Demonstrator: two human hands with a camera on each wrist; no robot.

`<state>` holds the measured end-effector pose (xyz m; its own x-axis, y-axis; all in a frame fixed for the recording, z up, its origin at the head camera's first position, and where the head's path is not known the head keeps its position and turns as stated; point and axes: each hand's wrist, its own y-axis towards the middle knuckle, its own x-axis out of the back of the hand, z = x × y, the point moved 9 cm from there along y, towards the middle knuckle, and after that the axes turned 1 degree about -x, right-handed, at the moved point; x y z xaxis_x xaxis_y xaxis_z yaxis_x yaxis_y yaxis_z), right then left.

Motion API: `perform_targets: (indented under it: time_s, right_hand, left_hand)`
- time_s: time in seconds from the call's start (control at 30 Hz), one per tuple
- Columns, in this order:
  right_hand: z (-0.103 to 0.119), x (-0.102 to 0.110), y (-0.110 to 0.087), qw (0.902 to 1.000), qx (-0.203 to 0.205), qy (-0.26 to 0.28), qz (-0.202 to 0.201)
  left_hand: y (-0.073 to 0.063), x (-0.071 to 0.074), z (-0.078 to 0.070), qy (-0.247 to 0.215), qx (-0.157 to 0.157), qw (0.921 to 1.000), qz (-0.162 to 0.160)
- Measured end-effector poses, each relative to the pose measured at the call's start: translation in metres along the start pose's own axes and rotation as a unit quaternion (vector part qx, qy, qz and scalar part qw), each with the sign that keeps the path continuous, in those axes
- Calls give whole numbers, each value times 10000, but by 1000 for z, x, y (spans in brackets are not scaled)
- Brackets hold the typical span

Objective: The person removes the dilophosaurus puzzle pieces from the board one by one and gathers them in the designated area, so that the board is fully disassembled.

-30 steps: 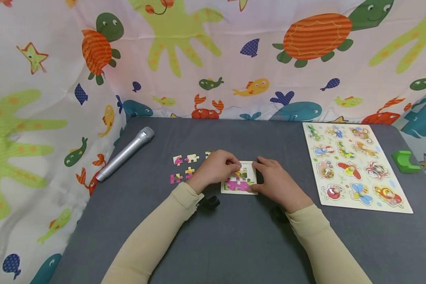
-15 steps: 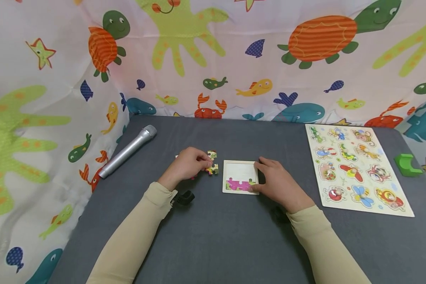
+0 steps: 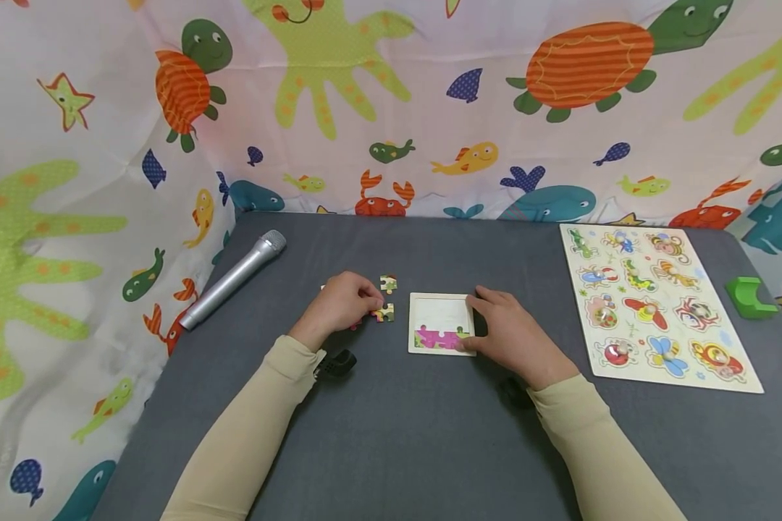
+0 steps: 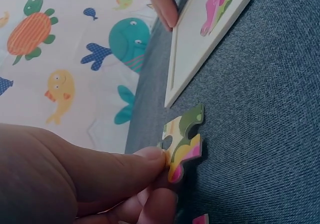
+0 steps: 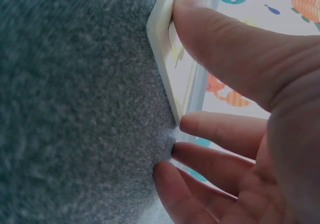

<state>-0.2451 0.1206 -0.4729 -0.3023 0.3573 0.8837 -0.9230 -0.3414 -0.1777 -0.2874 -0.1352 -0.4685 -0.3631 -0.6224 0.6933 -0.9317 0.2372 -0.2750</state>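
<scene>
My left hand point(image 3: 344, 302) pinches a green, yellow and pink jigsaw piece point(image 4: 181, 143) between thumb and fingers, low over the cloth left of a small puzzle tray point(image 3: 430, 352). Another jigsaw piece point(image 3: 388, 284) lies just beyond the fingertips. More pieces are mostly hidden behind this hand; a bit of a pink one point(image 4: 201, 219) shows in the left wrist view. Joined pink pieces point(image 3: 435, 339) fill the tray's near part, while its far part is bare white. My right hand point(image 3: 513, 334) rests at the tray's right side, thumb on the near corner, index finger touching the far one.
A silver microphone point(image 3: 234, 281) lies at the left of the grey table point(image 3: 417, 449). On the right are a large wooden insect puzzle board point(image 3: 658, 311) and a green arch-shaped block point(image 3: 751, 297). A printed curtain point(image 3: 339, 174) borders the table's back and left.
My left hand has moved left from above the tray to the loose pieces, taking the jigsaw piece away from the tray. The right hand stays at the tray's edge.
</scene>
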Motion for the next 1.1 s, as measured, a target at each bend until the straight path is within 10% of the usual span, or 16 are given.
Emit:
perform_targets:
  time_s: [0.33, 0.73, 1.1]
  right_hand:
    - [0, 3, 0, 10000, 55, 9, -64]
    - [1, 0, 2, 10000, 13, 37, -34]
    - [1, 2, 0, 10000, 16, 0, 11]
  left_hand:
    - [-3, 3, -13, 332, -77, 9989, -326]
    - [-15, -47, -54, 680, -1434, 9869, 304]
    - [-15, -63, -60, 1008, -1594, 9802, 603]
